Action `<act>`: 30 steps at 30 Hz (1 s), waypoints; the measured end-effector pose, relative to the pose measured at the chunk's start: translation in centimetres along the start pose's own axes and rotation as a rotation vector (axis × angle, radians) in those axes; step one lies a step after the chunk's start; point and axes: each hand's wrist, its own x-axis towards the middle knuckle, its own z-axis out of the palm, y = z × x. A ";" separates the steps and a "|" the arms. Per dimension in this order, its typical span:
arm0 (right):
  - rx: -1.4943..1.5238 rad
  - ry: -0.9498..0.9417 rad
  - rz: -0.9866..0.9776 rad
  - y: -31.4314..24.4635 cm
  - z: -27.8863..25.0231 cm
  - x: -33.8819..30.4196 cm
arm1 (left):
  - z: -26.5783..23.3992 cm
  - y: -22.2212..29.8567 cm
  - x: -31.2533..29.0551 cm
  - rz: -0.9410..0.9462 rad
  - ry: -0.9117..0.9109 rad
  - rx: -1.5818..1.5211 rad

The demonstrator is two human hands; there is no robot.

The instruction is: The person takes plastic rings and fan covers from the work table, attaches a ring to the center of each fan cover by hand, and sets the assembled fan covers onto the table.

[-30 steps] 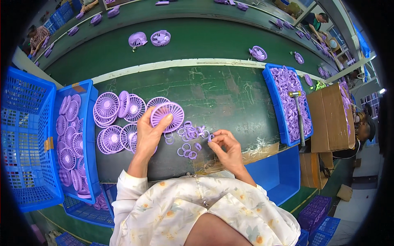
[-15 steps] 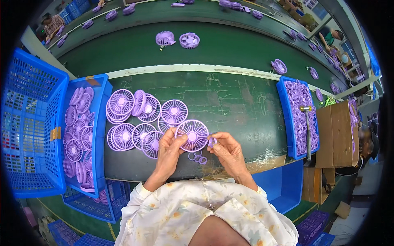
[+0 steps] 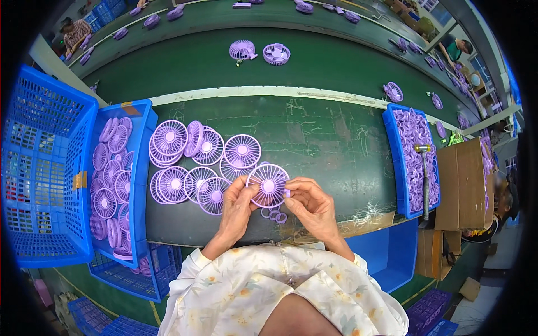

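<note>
My left hand is closed around the lower left edge of a round purple fan grille and holds it tilted up over the workbench. At the right edge of that grille, my right hand pinches a small purple ring, seen nearly edge-on. Whether the ring touches the rim I cannot tell. Just below the grille, several loose purple rings lie on the bench. To the left, more fan grilles lie in overlapping stacks.
A blue crate of grilles stands at the left, beside a larger mesh crate. At the right, a hammer rests across a blue bin of purple rings, near a cardboard box. Beyond a pale rail, a green conveyor carries purple fans.
My right fingers have turned the ring, which showed its round opening before and is now nearly edge-on. My left hand keeps its hold on the grille. The whole view has shifted slightly.
</note>
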 end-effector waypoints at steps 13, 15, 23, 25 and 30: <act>-0.796 0.001 -0.389 -1.1 0.6 1.3 | 0.7 -1.0 -0.6 0.050 -0.031 0.219; -0.830 -0.015 -0.356 -1.2 0.4 1.2 | 0.5 -1.3 -0.6 0.058 -0.038 0.250; -0.833 -0.097 -0.402 -0.9 -0.5 1.3 | 0.7 -0.4 -0.9 -0.004 -0.103 0.213; -0.810 -0.148 -0.450 -0.7 -0.8 1.2 | 0.1 -0.3 -0.9 -0.032 -0.133 0.260; -0.767 -0.191 -0.533 -0.6 -1.0 0.9 | 0.4 1.0 -1.3 -0.073 -0.181 0.321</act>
